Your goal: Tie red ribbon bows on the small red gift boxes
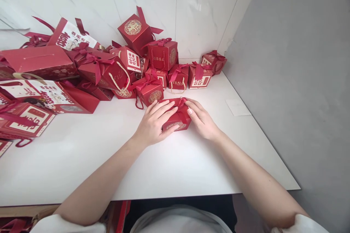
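A small red gift box (177,118) with a ribbon on top sits on the white table (169,167) in front of me. My left hand (153,123) lies over its left side, fingers wrapped round the box. My right hand (201,120) presses against its right side, fingers closed on the ribbon and top edge. Both hands hold the box between them.
A heap of red gift boxes (161,56) with ribbons and cord handles fills the back of the table against the marble wall. Larger flat red boxes (38,62) pile up at the left. A grey wall (295,65) bounds the right side. A white slip (237,107) lies at right.
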`<state>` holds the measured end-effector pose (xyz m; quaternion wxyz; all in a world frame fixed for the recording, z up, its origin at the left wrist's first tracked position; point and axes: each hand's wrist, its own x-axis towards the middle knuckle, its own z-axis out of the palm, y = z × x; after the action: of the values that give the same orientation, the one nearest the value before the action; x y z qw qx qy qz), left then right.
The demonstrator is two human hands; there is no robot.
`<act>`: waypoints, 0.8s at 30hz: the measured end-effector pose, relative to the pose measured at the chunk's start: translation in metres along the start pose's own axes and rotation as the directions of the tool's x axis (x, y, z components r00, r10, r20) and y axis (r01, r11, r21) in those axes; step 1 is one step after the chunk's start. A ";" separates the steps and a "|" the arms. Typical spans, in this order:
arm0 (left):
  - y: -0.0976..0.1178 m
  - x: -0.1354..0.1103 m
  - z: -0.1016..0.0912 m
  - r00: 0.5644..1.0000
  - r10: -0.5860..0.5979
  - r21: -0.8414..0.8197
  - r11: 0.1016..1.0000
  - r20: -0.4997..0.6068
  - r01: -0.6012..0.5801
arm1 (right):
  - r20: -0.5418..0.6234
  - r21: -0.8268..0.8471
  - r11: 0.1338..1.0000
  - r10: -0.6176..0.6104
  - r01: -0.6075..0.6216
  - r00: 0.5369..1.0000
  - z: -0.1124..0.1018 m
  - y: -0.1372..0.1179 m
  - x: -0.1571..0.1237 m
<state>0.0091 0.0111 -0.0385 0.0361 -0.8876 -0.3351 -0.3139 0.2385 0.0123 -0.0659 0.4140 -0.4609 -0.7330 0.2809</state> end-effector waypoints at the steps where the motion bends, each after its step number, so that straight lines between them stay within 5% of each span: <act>1: 0.000 -0.001 0.000 1.000 0.001 0.011 1.000 0.000 -0.001 | -0.011 0.011 1.000 -0.023 0.023 1.000 0.000 0.001 0.001; 7: -0.008 -0.004 0.000 0.978 -0.012 -0.003 1.000 -0.208 0.012 | -0.184 0.013 0.990 -0.137 0.141 0.973 -0.003 -0.003 0.000; 11: -0.012 0.001 -0.009 0.901 -0.266 -0.082 0.964 -0.342 0.253 | -0.314 -0.029 0.976 -0.213 0.215 0.925 -0.007 -0.011 -0.001; 14: -0.015 0.006 -0.019 0.857 -0.491 -0.138 0.870 -0.158 0.473 | -0.328 -0.142 0.956 -0.292 0.258 0.899 -0.009 -0.016 -0.002; 17: -0.018 0.009 -0.025 0.780 -0.612 -0.242 0.743 0.130 0.624 | -0.183 -0.283 0.898 -0.395 0.337 0.900 -0.008 -0.022 -0.003; 20: -0.020 0.011 -0.025 0.700 -0.615 -0.440 0.549 0.363 0.710 | -0.015 -0.357 0.856 -0.405 0.374 0.914 -0.003 -0.027 -0.006; 24: -0.020 0.012 -0.023 0.671 -0.559 -0.574 0.373 0.488 0.729 | 0.089 -0.379 0.870 -0.304 0.315 0.948 0.003 -0.027 -0.008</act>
<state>-0.0085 0.0268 -0.0157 -0.4839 -0.6460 -0.5013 -0.3118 0.2252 -0.0065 -0.0487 0.3443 -0.4068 -0.8436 0.0661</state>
